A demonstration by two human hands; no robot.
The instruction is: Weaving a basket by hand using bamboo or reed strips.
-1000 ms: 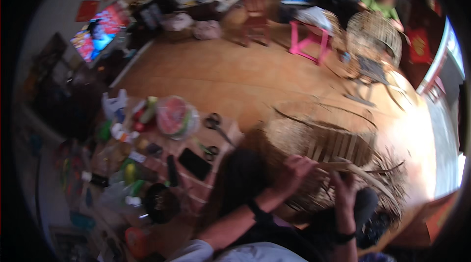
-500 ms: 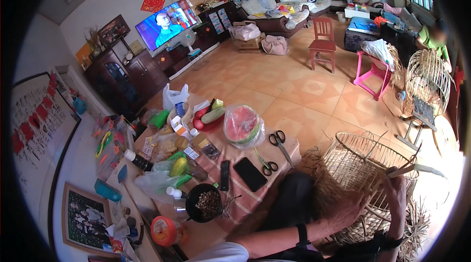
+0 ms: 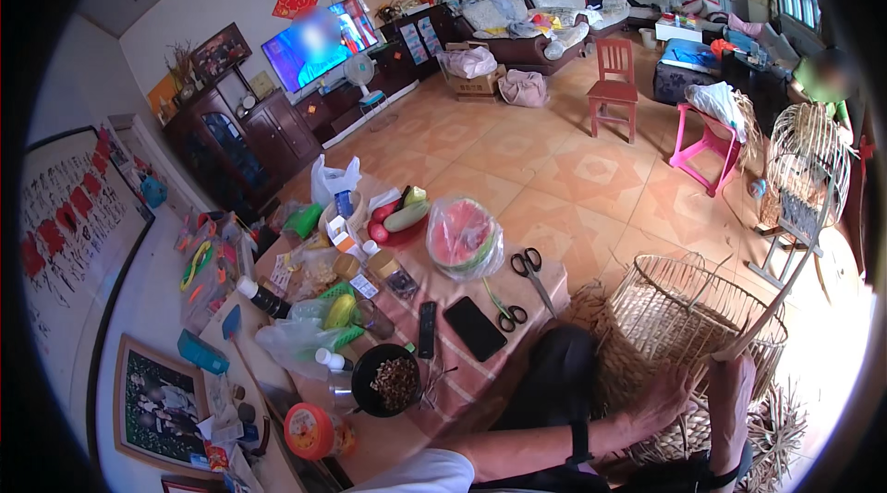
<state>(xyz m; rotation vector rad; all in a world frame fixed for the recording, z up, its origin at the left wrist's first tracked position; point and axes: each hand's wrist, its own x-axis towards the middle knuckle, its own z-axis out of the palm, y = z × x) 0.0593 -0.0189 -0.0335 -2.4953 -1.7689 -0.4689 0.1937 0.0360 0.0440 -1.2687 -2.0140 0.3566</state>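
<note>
A half-made basket (image 3: 647,308) of braided tan plant strips, with open upright stakes at its upper part, stands on the floor at the lower right. My left hand (image 3: 661,399) is at its near side, fingers bent and pressed together on the weave; the fingertips are partly lost against it. Beside it, my right hand (image 3: 731,382) is closed in a pinch around a long flat dried strip (image 3: 769,310). That strip rises from the fingers past the basket's right rim and curves up to the right. Loose ends of strips (image 3: 781,428) hang below my right hand.
Left of my knee, a cloth-covered table holds scissors (image 3: 534,279), a phone (image 3: 474,328), a wrapped cut watermelon (image 3: 465,239) and a black bowl (image 3: 387,382). A pink stool (image 3: 704,146) and a wooden chair (image 3: 613,91) stand beyond. Another person (image 3: 825,86) sits at the far right by a wicker frame.
My right hand has drawn down slightly, and the strip now stands up long to the right instead of lying across the rim. My left hand has moved a little lower, away from the strip.
</note>
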